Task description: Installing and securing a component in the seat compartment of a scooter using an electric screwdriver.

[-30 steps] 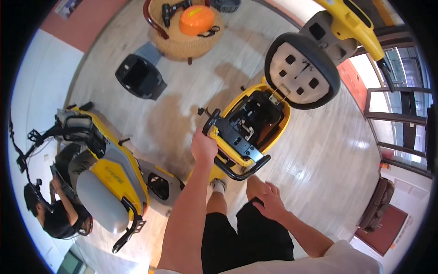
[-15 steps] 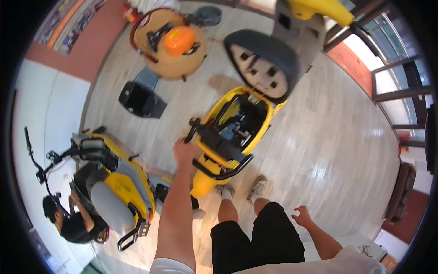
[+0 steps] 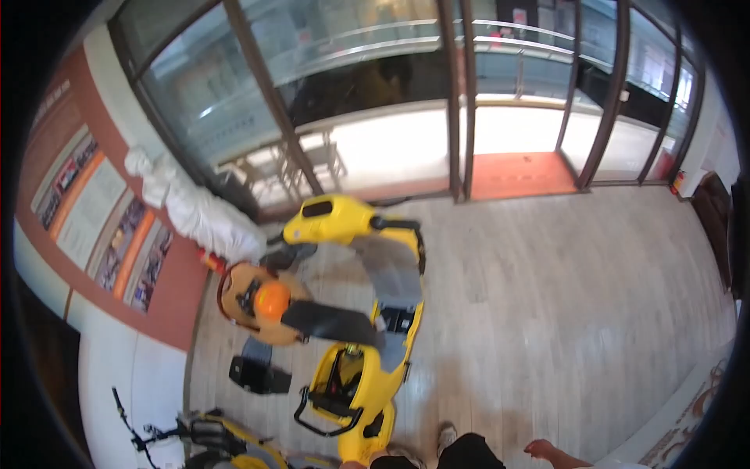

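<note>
The yellow scooter [image 3: 375,414] stands in front of me with its dark seat [image 3: 332,322] tipped up. Below that seat, the open storage bin [image 3: 341,379] shows dark contents I cannot make out. A black grab rail [image 3: 312,426] wraps its rear end. In the scooter's floor, a black recess [image 3: 397,319] lies exposed. My right hand [image 3: 541,449] hangs low beside my leg, holding nothing, its fingers loosely apart. My left hand is out of the picture, beyond the lower edge.
An orange helmet [image 3: 272,300] rests on a round-seated wooden chair [image 3: 273,334] at left. A black box-shaped part [image 3: 258,377] lies on the floor. Another scooter [image 3: 226,438] stands lower left. A white statue [image 3: 195,207] and glass doors [image 3: 516,102] line the far side.
My view has tilted up toward the glass doors. My left hand, earlier at the scooter's rear grab rail, has left the picture. The right hand now sits at the lower edge.
</note>
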Demonstrator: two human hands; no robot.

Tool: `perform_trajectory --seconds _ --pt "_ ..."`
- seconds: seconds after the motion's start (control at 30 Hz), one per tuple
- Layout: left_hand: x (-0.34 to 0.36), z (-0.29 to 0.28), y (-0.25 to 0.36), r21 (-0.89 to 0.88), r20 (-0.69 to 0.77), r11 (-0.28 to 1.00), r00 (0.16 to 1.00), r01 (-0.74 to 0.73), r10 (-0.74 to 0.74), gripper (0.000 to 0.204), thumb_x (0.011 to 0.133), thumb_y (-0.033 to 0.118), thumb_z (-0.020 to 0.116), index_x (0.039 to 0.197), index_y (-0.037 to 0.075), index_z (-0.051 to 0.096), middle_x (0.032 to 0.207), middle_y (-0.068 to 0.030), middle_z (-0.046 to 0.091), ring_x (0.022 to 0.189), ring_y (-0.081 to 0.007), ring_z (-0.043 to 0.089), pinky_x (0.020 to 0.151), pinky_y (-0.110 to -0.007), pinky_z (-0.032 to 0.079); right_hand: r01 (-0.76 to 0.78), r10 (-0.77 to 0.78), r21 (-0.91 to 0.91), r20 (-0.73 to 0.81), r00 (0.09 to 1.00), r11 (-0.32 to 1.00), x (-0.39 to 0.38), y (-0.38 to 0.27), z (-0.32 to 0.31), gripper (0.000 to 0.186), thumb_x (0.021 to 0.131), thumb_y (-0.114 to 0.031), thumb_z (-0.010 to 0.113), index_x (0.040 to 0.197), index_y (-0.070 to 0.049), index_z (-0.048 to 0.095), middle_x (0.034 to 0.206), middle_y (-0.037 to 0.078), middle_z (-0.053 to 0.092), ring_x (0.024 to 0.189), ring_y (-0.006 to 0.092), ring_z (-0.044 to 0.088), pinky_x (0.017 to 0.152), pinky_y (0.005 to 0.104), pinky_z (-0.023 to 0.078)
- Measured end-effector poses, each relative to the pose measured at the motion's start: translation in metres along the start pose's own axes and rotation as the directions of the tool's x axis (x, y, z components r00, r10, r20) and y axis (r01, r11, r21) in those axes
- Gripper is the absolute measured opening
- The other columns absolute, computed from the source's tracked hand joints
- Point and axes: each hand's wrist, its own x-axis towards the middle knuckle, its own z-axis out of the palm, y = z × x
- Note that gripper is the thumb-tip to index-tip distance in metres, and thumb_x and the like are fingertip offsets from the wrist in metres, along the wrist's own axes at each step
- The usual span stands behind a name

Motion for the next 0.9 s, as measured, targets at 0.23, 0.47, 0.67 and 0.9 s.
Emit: perform_trajectory --seconds 0.23,0.47,0.67,0.9 --pt "0.056 -0.084 0.077 -0.066 -0.055 0.992 0.993 -0.109 0.105 0.033 0.082 0.039 0.055 0.087 0.01 0.068 0.088 -0.0114 0.068 0.084 -0.0303 0.066 0.072 -0.043 0.052 -0.28 0.192 0.584 0.209 0.959 0.762 0.016 0.1 -0.031 0.036 0.082 -0.046 0.066 0.083 -0.01 0.068 0.061 0.001 0.059 0.057 0.0149 0.054 0.057 0.0328 0.046" --pt "0.18 -0.113 0.138 -0.206 -0.021 0.969 0.991 -0.136 0.134 0.032 0.083 0.037 0.054 0.082 0.008 0.067 0.083 -0.0116 0.068 0.079 -0.0304 0.066 0.071 -0.043 0.052 0.1 0.051 0.503 -0.277 0.96 0.859 0.058 -0.027 -0.233 0.032 0.082 -0.036 0.069 0.096 -0.007 0.069 0.083 0.005 0.068 0.07 0.014 0.064 0.067 0.0302 0.052" --pt "0.293 -0.138 0.166 -0.338 0.084 0.939 0.991 -0.069 0.103 0.032 0.084 0.035 0.053 0.078 0.007 0.067 0.078 -0.0117 0.067 0.076 -0.0305 0.066 0.07 -0.043 0.052 -0.01 0.085 0.632 -0.089 0.992 0.775 0.099 -0.012 -0.328 0.032 0.086 -0.034 0.062 0.104 -0.007 0.067 0.088 0.005 0.069 0.074 0.0161 0.065 0.067 0.0316 0.053" --pt "0.36 -0.104 0.215 -0.302 0.222 0.93 0.933 -0.209 0.282 0.039 0.085 0.038 0.052 0.072 0.004 0.066 0.065 -0.0116 0.065 0.063 -0.0275 0.066 0.065 -0.039 0.054 -0.269 0.221 0.716 0.163 0.962 0.644 0.104 0.026 -0.443 0.033 0.092 -0.021 0.049 0.12 -0.007 0.058 0.094 0.01 0.068 0.076 0.0233 0.065 0.058 0.039 0.052"
